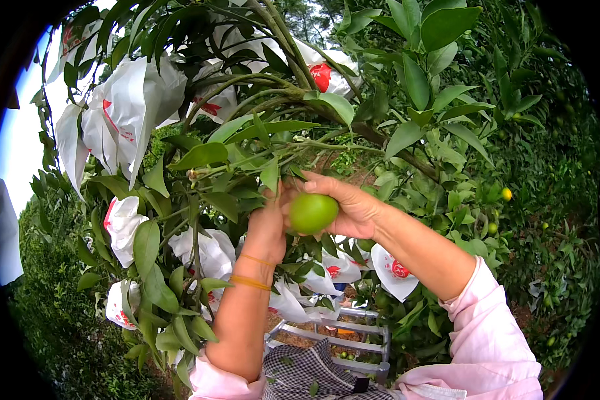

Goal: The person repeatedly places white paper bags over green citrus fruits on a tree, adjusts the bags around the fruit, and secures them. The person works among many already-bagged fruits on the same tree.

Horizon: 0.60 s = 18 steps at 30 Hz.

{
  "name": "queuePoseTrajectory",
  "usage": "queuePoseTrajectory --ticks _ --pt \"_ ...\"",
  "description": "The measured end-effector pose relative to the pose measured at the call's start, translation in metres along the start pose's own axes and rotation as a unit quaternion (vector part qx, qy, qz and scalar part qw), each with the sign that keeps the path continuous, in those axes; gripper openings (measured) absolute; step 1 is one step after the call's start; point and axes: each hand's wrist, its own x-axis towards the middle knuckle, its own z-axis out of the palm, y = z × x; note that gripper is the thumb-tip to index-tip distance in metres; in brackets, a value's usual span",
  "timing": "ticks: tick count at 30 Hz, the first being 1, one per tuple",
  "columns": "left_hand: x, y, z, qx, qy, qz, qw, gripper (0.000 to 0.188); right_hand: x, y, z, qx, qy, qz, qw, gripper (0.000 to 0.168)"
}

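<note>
A round green citrus fruit [314,214] hangs at the middle of the view, among the leaves of a branch. My right hand [352,206] reaches in from the right and cups the fruit from behind, its thumb bent over near the top. On the fruit's left side is my left hand [270,212], touching leaves near the stem. Its fingers are blurred and partly hidden by foliage, so its grip is unclear. Two orange-yellow bands [250,281] circle the left wrist. Above both hands runs a leafy green twig [320,144].
White paper bags with red print [125,107] hang around the tree, several below my hands [395,272]. A thick branch [380,136] crosses above. A metal ladder [350,342] stands below, beside a checkered cloth [305,372] at my front. Dense citrus foliage [545,200] fills the right.
</note>
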Motion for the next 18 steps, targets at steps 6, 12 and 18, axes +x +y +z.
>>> queuePoseTrajectory --ticks 6,12,18 --pt "-0.002 0.003 -0.023 0.021 -0.061 0.005 0.998 0.029 -0.011 0.047 0.027 -0.098 0.191 -0.075 0.974 0.100" --pt "-0.024 0.044 -0.025 0.142 -0.045 -0.069 0.986 0.023 -0.078 0.175 0.055 -0.360 -0.147 0.144 0.910 0.032" --pt "-0.041 0.046 -0.014 0.244 -0.019 -0.025 0.969 0.021 -0.110 0.251 0.080 -0.490 -0.395 0.233 0.741 0.028"
